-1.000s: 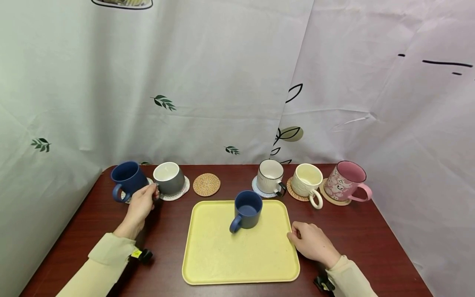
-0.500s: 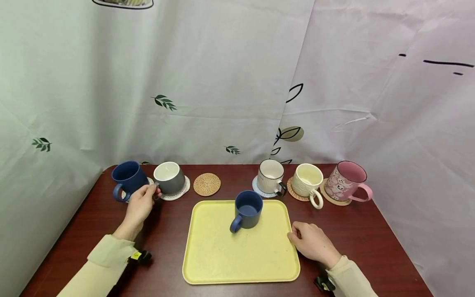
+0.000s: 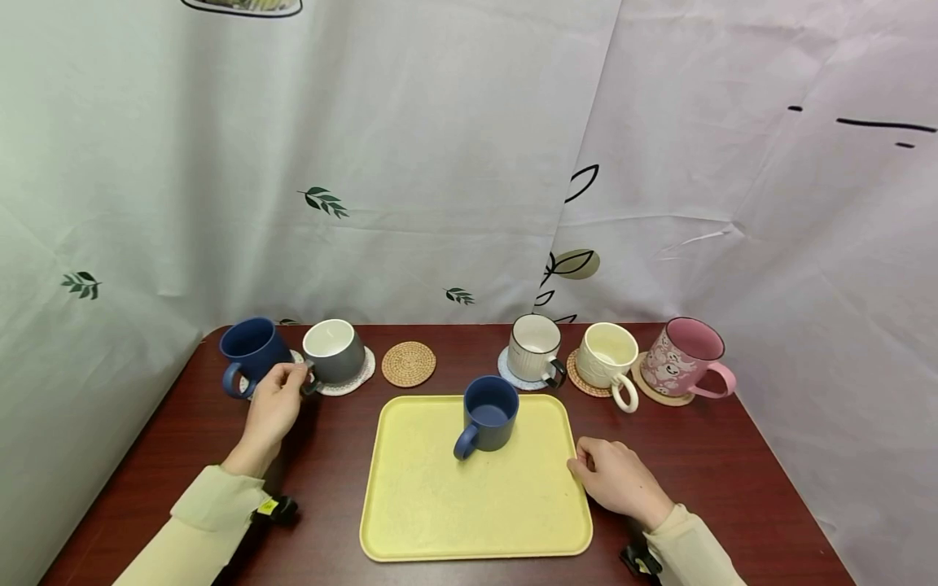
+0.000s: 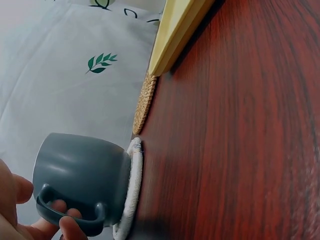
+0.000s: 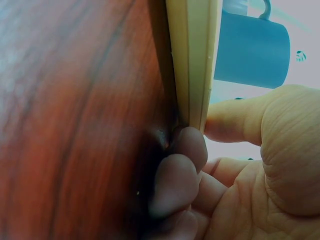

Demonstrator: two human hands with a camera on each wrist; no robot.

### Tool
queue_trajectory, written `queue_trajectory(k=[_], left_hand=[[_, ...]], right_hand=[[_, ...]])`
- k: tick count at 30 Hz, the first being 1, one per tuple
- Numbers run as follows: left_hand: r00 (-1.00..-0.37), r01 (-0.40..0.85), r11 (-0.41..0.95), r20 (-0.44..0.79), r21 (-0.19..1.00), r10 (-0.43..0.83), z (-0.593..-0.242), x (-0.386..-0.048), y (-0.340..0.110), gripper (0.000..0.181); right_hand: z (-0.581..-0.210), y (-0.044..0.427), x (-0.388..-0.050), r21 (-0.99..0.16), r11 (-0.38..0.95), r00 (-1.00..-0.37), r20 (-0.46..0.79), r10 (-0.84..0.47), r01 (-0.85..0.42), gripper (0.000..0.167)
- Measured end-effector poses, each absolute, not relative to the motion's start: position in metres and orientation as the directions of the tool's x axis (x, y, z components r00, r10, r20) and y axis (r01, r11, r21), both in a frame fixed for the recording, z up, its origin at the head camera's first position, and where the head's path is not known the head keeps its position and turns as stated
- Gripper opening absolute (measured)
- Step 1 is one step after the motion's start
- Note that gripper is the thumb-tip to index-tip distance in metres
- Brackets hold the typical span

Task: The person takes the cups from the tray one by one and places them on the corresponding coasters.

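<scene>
My left hand (image 3: pixel 273 405) is at the handle of a grey mug (image 3: pixel 339 364) with a white inside, standing on a white coaster (image 3: pixel 364 376). In the left wrist view, the thumb is apart from the mug and loose fingertips (image 4: pixel 73 227) lie at the handle loop. My right hand (image 3: pixel 621 478) pinches the right rim of a yellow tray (image 3: pixel 440 521), thumb above and curled fingers at the edge. Toward the tray's back stands a blue mug (image 3: pixel 493 415), its handle pointing front-left.
Another blue mug (image 3: pixel 252 352) stands left of the grey one. A bare woven coaster (image 3: pixel 408 364) lies behind the tray. At back right, a white ribbed mug (image 3: pixel 532 348), a cream mug (image 3: pixel 605 356) and a pink mug (image 3: pixel 677 358) stand on coasters.
My left fingers have loosened from the grey mug's handle and drawn slightly left, so more of the handle shows. The mug stays in place. My right hand and the tray have not moved.
</scene>
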State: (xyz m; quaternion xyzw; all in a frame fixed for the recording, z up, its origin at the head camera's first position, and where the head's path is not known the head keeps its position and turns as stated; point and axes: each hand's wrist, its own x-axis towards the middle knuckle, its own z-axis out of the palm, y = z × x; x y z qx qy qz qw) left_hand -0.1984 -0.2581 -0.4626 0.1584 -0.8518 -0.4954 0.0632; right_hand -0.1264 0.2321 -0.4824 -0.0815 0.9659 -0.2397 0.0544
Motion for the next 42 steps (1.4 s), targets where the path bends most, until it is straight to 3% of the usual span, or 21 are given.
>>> queue_trajectory(k=[20, 28, 42], left_hand=[[-0.882, -0.100, 0.523, 0.167, 0.847, -0.440, -0.451, -0.183, -0.242, 0.036], [-0.896, 0.014, 0.531, 0.246, 0.847, -0.370, -0.449, -0.176, -0.228, 0.029], [-0.959, 0.053, 0.512, 0.186, 0.857, -0.213, -0.451, -0.164, -0.195, 0.018]], right_hand=[[-0.484, 0.233, -0.127, -0.472, 0.871, -0.980, -0.061, -0.188, -0.138, 0.035], [-0.482, 0.232, -0.126, -0.471, 0.872, -0.981, -0.066, -0.184, -0.132, 0.036], [-0.483, 0.233, -0.126, -0.472, 0.870, -0.980, -0.050, -0.190, -0.144, 0.035]])
